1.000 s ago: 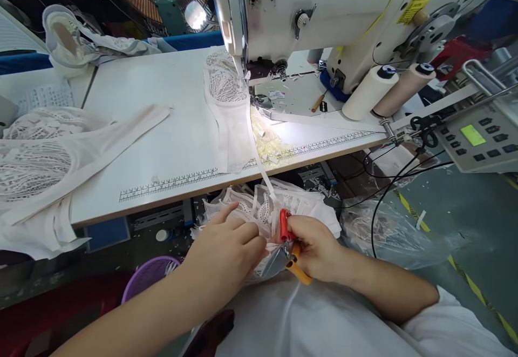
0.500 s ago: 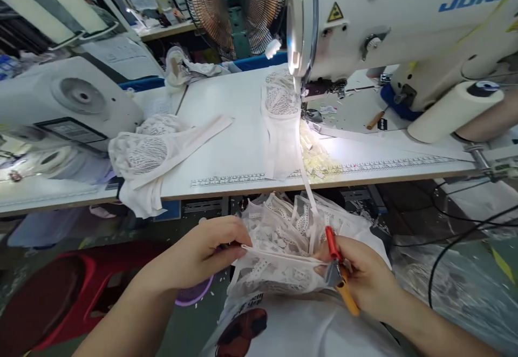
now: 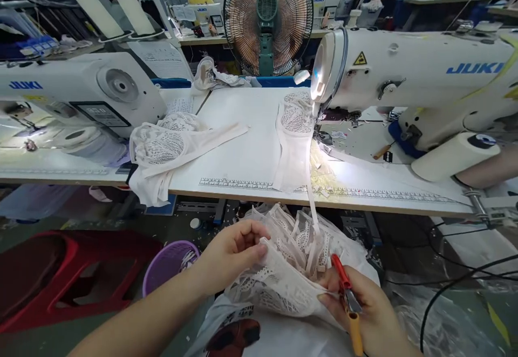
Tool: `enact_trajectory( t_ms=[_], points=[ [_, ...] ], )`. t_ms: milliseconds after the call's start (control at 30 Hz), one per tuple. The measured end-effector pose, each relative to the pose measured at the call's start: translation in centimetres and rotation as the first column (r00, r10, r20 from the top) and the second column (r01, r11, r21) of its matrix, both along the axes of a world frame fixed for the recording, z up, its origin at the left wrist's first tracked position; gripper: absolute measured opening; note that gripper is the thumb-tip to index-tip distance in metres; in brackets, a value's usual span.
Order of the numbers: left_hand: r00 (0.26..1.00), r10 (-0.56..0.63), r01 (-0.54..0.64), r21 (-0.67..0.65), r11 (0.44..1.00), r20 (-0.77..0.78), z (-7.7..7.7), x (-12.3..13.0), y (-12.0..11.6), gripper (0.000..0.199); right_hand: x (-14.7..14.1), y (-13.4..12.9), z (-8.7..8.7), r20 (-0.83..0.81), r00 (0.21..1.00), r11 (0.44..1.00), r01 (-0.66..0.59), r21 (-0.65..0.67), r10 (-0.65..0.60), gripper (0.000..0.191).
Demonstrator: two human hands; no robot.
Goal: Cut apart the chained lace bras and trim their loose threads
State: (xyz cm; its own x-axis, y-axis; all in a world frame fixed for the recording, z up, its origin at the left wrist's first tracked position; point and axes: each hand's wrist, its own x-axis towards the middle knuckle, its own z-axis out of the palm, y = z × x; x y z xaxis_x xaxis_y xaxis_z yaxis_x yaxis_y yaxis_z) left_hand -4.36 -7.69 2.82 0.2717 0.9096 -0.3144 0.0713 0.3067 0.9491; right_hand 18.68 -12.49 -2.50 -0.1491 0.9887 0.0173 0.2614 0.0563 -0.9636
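A white lace bra (image 3: 283, 287) lies across my lap, its edge stretched between both hands. My left hand (image 3: 238, 249) is closed, pinching one end of that edge between thumb and fingers. At the other end my right hand (image 3: 356, 303) grips the fabric with thumb and forefinger. Thread snips (image 3: 348, 292) with red and orange handles also sit in the right hand, lying across the palm. Behind the hands is a heap of more lace pieces (image 3: 291, 233). A narrow strap (image 3: 312, 206) runs down to it from the bra piece (image 3: 295, 141) at the sewing machine.
A JUKI sewing machine (image 3: 364, 65) stands at the right, another (image 3: 81, 87) at the left. Lace bras (image 3: 170, 143) lie on the white table (image 3: 234, 157). A fan (image 3: 267, 22) stands behind. Below left are a purple basket (image 3: 156, 270) and a red stool (image 3: 93, 260).
My view has tilted up and shifted left. My left hand has lifted its end of the lace edge, which now slants down toward my right hand. The snips stay in the right hand.
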Motion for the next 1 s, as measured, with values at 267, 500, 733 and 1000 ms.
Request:
enact_trajectory(
  t_ms=[267, 500, 733, 1000],
  points=[
    [0.996, -0.093, 0.092, 0.069, 0.993, 0.008, 0.1, -0.2, 0.3, 0.005, 0.4, -1.0, -0.9, -0.090, 0.996, 0.998, -0.013, -0.059, 0.008, 0.023],
    [0.916, 0.143, 0.315, 0.891, 0.326, -0.376, 1.6, 0.1, 0.6, 0.017, 1.0, 2.1, 0.6, -0.053, 0.994, 0.967, 0.104, 0.231, -0.094, 0.014],
    [0.844, 0.271, 0.380, 0.873, 0.305, -0.462, 0.5, -1.7, -0.6, 0.023, 2.7, 2.8, 1.5, 0.353, 0.933, 0.746, -0.186, 0.640, -0.070, 0.018],
    [0.863, 0.295, 0.313, 0.892, 0.326, -0.411, 0.4, -1.9, -1.1, 0.026, 2.2, 2.3, 0.6, 0.496, 0.868, 0.708, -0.349, 0.615, -0.003, 0.012]
  ],
)
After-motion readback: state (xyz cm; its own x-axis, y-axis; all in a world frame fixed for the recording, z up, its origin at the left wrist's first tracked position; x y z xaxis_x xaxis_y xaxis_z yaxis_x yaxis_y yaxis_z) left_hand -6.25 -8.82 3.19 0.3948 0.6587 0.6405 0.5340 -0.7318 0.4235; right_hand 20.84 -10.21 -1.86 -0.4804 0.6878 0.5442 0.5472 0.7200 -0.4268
